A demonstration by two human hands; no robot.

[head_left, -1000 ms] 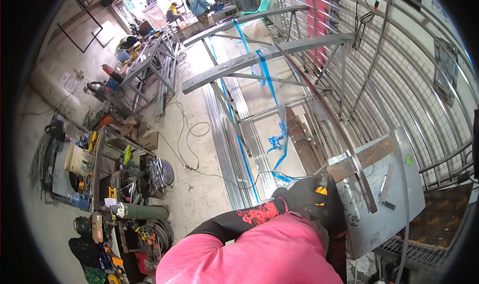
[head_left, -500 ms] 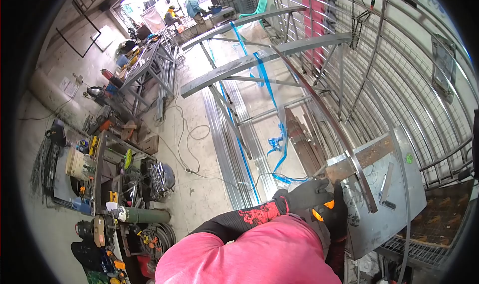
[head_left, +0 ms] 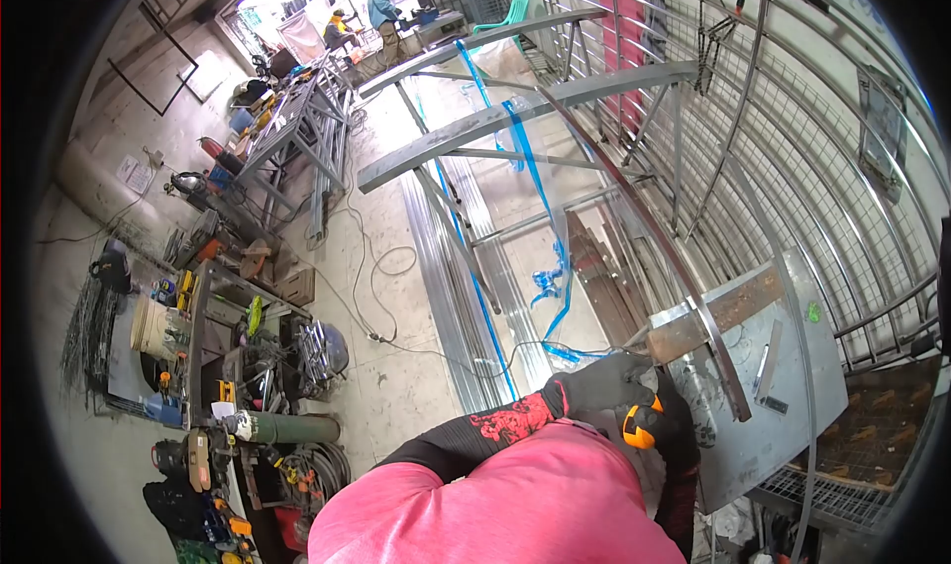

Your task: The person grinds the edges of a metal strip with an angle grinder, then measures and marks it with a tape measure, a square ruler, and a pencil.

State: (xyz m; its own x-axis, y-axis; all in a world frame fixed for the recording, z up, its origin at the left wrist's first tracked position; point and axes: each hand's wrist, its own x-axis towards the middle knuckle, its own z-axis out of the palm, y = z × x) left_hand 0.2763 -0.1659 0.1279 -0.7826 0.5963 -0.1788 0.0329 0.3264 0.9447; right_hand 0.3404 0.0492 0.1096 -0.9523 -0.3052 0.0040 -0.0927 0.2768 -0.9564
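My left hand (head_left: 602, 386), in a dark grey glove, reaches across my body with its fingers curled and partly hidden. Close against it, my right hand (head_left: 676, 427) in a black glove closes around an orange-and-black tool (head_left: 640, 429). Most of that tool is covered by the gloves, so its exact kind does not show. To the right of the hands lies a metal-topped table (head_left: 743, 455). A long brown curved metal bar (head_left: 721, 371) rests with its near end over this table, apart from my hands. A metal square (head_left: 766, 376) lies beside the bar.
Grey metal trestles (head_left: 436, 156) support the bar further off. Long metal tubes (head_left: 441, 297) and a cable (head_left: 396, 336) lie on the floor. Tool shelves (head_left: 203, 336) line the left; a curved metal grille (head_left: 792, 168) stands right. People, including one in blue (head_left: 381, 9), are at the back.
My right hand has shifted slightly right, and more of the orange part shows between the gloves. The left hand has moved little. The bar stays in place.
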